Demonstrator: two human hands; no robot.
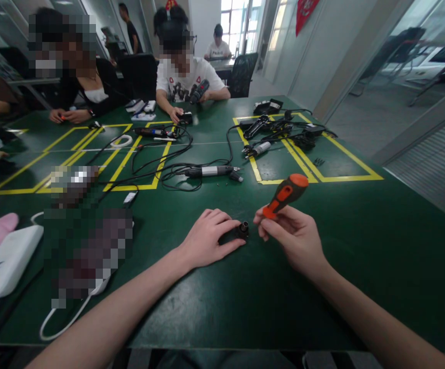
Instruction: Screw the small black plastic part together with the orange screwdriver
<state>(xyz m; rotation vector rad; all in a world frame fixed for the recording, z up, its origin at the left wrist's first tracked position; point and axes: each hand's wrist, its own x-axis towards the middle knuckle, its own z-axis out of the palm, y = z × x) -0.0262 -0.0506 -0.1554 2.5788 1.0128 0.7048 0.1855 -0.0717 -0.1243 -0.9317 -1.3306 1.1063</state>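
My left hand [211, 238] rests on the green table, thumb and fingers closed around a small black part [242, 230] with a round socket-like end facing up. What the rest of that part looks like is hidden under my fingers. Just to the right, my right hand [294, 233] grips an orange and dark grey screwdriver [287, 195] low on its handle. The handle leans up and to the right; the shaft and tip are hidden behind my fingers. A small gap separates my two hands.
Ahead lies a black and silver electric screwdriver [210, 171] with cables. Black tools and parts [284, 128] fill the yellow-taped area at the back right. A white power bank [9, 264] lies at the left. Across the table a person [191, 77] holds a power drill [200, 92].
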